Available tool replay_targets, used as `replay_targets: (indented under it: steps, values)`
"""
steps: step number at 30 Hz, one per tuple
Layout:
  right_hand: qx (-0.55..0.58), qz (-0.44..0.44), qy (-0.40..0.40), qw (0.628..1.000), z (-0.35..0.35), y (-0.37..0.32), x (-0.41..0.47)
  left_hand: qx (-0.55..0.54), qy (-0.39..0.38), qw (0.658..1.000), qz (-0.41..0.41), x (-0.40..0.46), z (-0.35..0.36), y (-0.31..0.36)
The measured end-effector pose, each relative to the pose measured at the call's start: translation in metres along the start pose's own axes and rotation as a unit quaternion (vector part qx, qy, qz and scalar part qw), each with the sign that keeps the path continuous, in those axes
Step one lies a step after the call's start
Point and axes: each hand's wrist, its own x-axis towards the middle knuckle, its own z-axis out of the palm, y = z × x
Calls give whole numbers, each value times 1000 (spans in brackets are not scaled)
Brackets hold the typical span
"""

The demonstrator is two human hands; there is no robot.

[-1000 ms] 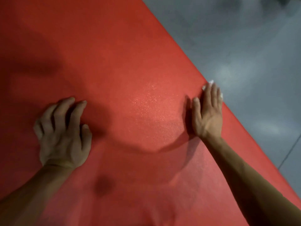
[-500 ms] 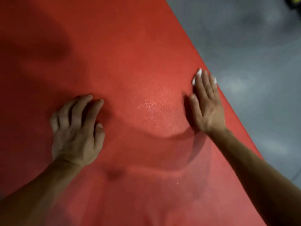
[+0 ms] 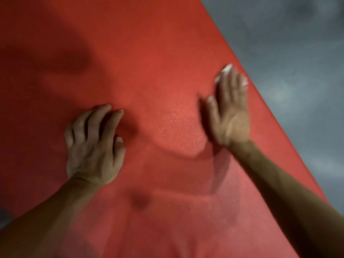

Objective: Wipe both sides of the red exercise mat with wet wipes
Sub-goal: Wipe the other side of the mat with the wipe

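The red exercise mat (image 3: 149, 62) lies flat and fills most of the view. My right hand (image 3: 229, 112) presses flat on it near its right edge, blurred by motion. A white wet wipe (image 3: 226, 69) is pinned under the fingers, and only its corners show past the fingertips. My left hand (image 3: 93, 144) rests on the mat at centre left, fingers spread and slightly curled, holding nothing. A damp, glistening patch (image 3: 175, 123) lies between the two hands.
Grey floor (image 3: 297, 71) runs along the mat's right edge, which slants from the top centre to the lower right. A sliver of floor (image 3: 2, 215) shows at the lower left. Shadows of my head and arms fall across the mat.
My right hand has slid the wipe forward along the mat's right edge. My left hand has shifted to the right and forward on the mat.
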Motion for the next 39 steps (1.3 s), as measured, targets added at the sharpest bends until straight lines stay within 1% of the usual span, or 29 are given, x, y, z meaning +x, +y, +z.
replay_targets:
  steps: [1,3,4,5,6,8,9,10,11,13,15,16,17,18,20,21,22,23,25,27,28,29,30,32,33,34,35,37,39]
  values:
    - [24,-73,-39,996,7,-21,-17,0,0,1000,-1,1,-1,0]
    - [5,-252,-157,955,9,-60,-54,-2,2,1000,-2,1,-2,0]
    - [-26,-302,-175,937,7,-64,-57,-4,3,1000,-2,1,-2,0]
    - [-37,-311,-156,937,7,-56,-46,-7,4,1000,-1,1,-1,0]
    - [-29,-269,-126,954,7,-44,-27,-9,2,1000,-1,1,-1,0]
    - [-33,-108,-57,992,2,-16,22,-11,-4,1000,0,2,0,-2]
    - [-45,-43,-29,998,-2,-9,40,-13,-6,1000,1,1,0,-2]
    - [-47,-17,-17,999,-2,-12,46,-16,-8,1000,3,1,0,-3]
    - [-32,-30,-20,999,2,-24,42,-19,-9,1000,3,2,0,-3]
    - [6,-151,-85,985,12,-63,6,-17,-13,1000,-1,2,-1,-3]
    - [-28,-307,-179,934,9,-88,-30,-13,-13,1000,-4,2,-2,-2]
    - [-56,-352,-179,917,8,-83,-28,-12,-14,1000,-4,2,-2,-2]
    - [-63,-358,-159,918,8,-72,-13,-13,-15,1000,-4,2,-2,-2]
    - [-60,-312,-133,939,9,-59,8,-12,-15,1000,-5,2,-2,-2]
    - [-60,-147,-67,985,4,-30,58,-11,-18,1000,-9,3,-2,-2]
    - [-65,-70,-40,995,-1,-20,77,-10,-20,1000,-11,3,-2,-2]
    - [-69,-25,-26,997,0,-19,85,-9,-23,1000,-12,3,-2,-2]
    - [-69,-21,-25,997,4,-30,83,-7,-25,1000,-13,3,-2,-2]
    - [-46,-118,-66,990,15,-67,55,-4,-30,999,-12,3,-2,-3]
    - [-52,-248,-145,956,16,-92,21,-2,-29,1000,-9,3,-2,-3]
    - [-71,-286,-148,944,15,-89,19,-1,-27,1000,-7,3,-2,-3]
    - [-73,-289,-130,946,14,-79,30,-2,-26,1000,-6,2,-2,-3]
    - [-67,-250,-104,960,14,-65,45,-4,-25,1000,-7,3,-2,-3]
    - [-67,-108,-39,991,6,-36,83,-6,-24,1000,-8,4,-1,-2]
    - [-68,-49,-23,996,2,-29,94,-6,-25,1000,-8,4,-1,-2]
    - [-63,-24,-22,998,2,-32,94,-7,-25,1000,-8,4,-1,-2]
    - [-49,-37,-32,998,5,-44,87,-8,-26,1000,-7,4,-1,-3]
    - [-38,-166,-109,979,11,-79,47,-6,-24,1000,-5,3,-2,-3]
    - [-58,-321,-190,926,11,-99,7,-2,-23,1000,-5,3,-3,-2]
